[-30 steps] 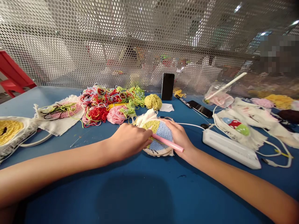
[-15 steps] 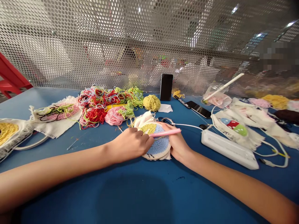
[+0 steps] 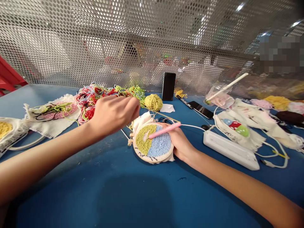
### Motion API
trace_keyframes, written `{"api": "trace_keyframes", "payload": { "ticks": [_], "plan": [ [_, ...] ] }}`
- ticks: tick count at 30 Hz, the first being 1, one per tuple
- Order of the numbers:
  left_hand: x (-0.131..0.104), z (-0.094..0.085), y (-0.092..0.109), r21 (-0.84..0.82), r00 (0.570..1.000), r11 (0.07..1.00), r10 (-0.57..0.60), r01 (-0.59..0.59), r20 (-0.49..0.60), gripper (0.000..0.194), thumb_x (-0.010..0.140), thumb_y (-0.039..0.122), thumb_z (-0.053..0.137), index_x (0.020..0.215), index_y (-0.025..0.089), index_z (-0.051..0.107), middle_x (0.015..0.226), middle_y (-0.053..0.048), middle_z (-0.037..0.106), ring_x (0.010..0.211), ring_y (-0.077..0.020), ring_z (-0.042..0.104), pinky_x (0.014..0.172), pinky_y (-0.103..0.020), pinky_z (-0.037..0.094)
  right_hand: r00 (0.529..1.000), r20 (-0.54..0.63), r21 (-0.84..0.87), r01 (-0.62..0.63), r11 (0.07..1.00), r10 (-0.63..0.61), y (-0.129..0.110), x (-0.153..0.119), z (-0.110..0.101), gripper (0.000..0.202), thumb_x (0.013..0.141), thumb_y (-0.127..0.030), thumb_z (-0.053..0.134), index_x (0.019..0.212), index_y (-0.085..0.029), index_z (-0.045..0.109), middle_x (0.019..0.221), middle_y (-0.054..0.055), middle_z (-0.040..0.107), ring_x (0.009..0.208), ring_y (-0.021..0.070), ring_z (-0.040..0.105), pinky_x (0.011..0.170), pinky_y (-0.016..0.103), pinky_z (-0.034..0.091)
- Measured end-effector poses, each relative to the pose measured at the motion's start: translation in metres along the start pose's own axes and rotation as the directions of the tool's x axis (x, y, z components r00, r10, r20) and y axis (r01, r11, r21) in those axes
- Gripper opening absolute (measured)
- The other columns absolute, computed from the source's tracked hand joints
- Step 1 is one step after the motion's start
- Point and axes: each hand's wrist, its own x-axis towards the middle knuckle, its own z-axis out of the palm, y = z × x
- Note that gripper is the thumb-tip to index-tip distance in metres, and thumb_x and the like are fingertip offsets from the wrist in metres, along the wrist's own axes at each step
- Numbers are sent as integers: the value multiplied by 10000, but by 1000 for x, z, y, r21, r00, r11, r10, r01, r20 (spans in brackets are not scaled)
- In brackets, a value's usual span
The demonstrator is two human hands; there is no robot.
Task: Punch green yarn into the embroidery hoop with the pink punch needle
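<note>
My right hand (image 3: 181, 142) grips the right edge of a round embroidery hoop (image 3: 152, 159), with looped yellow-green and light-blue yarn on its cloth. A pink punch needle (image 3: 165, 130) lies across the hoop, its metal tip over a small bare patch among the yellow-green loops and its rear end by my right hand. My left hand (image 3: 115, 112) is raised left of the hoop, fingers closed. A thin yellow-green yarn strand (image 3: 163, 115) stretches from beside those fingers to the needle's rear end; the fingertips themselves are hidden.
Behind lie a tangled yarn pile (image 3: 87, 99), a yellow-green yarn ball (image 3: 154, 102) and an upright phone (image 3: 168, 86). At right are a flat phone (image 3: 201, 110), a white power strip (image 3: 230, 150) and another stitched cloth (image 3: 239, 129). A perforated metal screen (image 3: 142, 44) borders the blue table (image 3: 133, 196).
My left hand has let go of the punch needle and moved up and left, uncovering the hoop's left side. The needle now rests on the hoop; my right hand keeps its hold.
</note>
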Motion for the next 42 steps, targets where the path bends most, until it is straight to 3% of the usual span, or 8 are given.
{"api": "trace_keyframes", "payload": {
  "ticks": [5, 16, 20, 23, 25, 31, 38, 42],
  "plan": [
    [2, 3, -11, 78, 994, 991, -104, 105, -15, 200, 874, 254, 404, 755, 169, 540, 511, 10, 545, 459, -107, 489, 427, -235, 197, 999, 20, -4, -49, 999, 49, -1, -7, 3, 202, 760, -318, 591, 890, -202, 692, 875, 66, 704, 872, 229, 653, 782, 369, 495],
    [2, 23, -13, 69, 966, 981, -191, 182, 172, 269, 851, 211, 332, 723, 144, 559, 565, -57, 582, 496, -122, 500, 462, -237, 226, 1000, -12, -24, -20, 1000, 19, -4, -13, 8, 186, 749, -319, 614, 864, -201, 701, 861, 43, 706, 864, 219, 649, 778, 335, 485],
    [2, 26, -19, 120, 913, 958, -286, 261, 292, 265, 833, 204, 328, 724, 125, 557, 562, -78, 568, 553, -165, 547, 498, -241, 259, 999, -36, -22, 13, 1000, -13, -6, -12, 6, 192, 758, -311, 594, 885, -217, 703, 898, 39, 698, 893, 217, 641, 811, 342, 477],
    [-1, 24, -23, 181, 829, 928, -373, 326, 416, 251, 822, 175, 331, 734, 110, 557, 533, -65, 534, 550, -171, 536, 536, -249, 294, 997, -57, -39, 41, 998, -44, -7, -11, 5, 197, 763, -333, 590, 894, -232, 699, 943, 39, 688, 927, 221, 630, 830, 358, 470],
    [-6, 19, -26, 218, 788, 930, -366, 295, 495, 248, 832, 129, 310, 766, 107, 548, 538, -48, 522, 541, -154, 513, 540, -241, 285, 997, -54, -40, 60, 997, -62, -7, -10, 4, 189, 767, -341, 592, 885, -237, 697, 963, 37, 684, 956, 219, 619, 845, 357, 465],
    [-6, -3, -23, 249, 753, 959, -262, 134, 603, 284, 835, 52, 266, 725, 106, 522, 551, -37, 512, 489, -107, 460, 486, -209, 222, 990, -69, -75, 121, 990, -127, -13, -10, 3, 198, 789, -328, 572, 915, -233, 691, 1013, 38, 678, 973, 217, 605, 855, 359, 462],
    [-1, -23, 26, -59, 861, 992, -65, 109, 504, 404, 889, 367, 304, 665, 148, 561, 438, -24, 477, 354, -123, 430, 425, -223, 206, 979, -105, -75, 168, 983, -176, -18, -6, 1, 207, 798, -327, 560, 937, -239, 686, 997, 32, 686, 947, 210, 615, 823, 351, 462],
    [-2, -21, 37, -208, 849, 954, -78, 216, 522, 453, 889, 499, 313, 901, 147, 598, 471, -16, 545, 372, -138, 475, 412, -220, 214, 964, -97, -81, 240, 967, -247, -15, -1, -4, 232, 813, -362, 544, 971, -249, 671, 1022, 29, 678, 955, 206, 613, 824, 349, 456]
  ]
}}
